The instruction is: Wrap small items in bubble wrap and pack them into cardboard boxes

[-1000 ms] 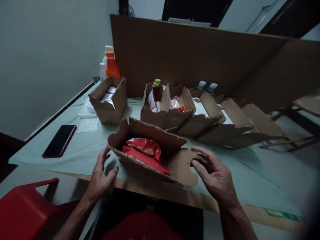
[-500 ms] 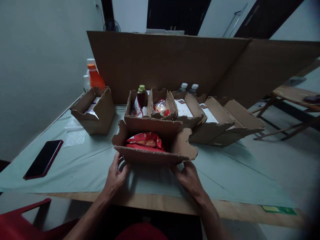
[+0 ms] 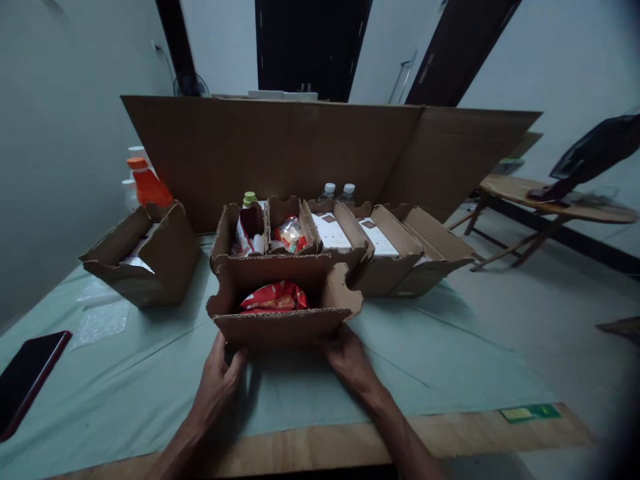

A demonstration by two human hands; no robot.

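A cardboard box [image 3: 280, 330] with an open top and notched ends is in front of me, with a red shiny packet [image 3: 277, 297] inside. My left hand [image 3: 221, 373] grips its lower left corner, thumb at the near face and the other fingers partly hidden behind the box. At the lower right corner, my right hand [image 3: 349, 360] holds it too, its fingertips hidden under the box. Just behind stands a row of similar boxes: one has a red and clear packet [image 3: 290, 233], others hold white cartons [image 3: 329, 230].
Left of the row is another cardboard box [image 3: 165, 267], with an orange-capped bottle [image 3: 147, 183] behind it. A phone [image 3: 30, 380] and bubble wrap [image 3: 103, 325] lie on the green cloth [image 3: 310, 400]. A tall cardboard panel [image 3: 280, 147] stands at the back. Right is a wooden table [image 3: 530, 193].
The view has tilted up and turned right, so the scene appears shifted left and mostly lower. Both hands keep their hold on the box with the red packet.
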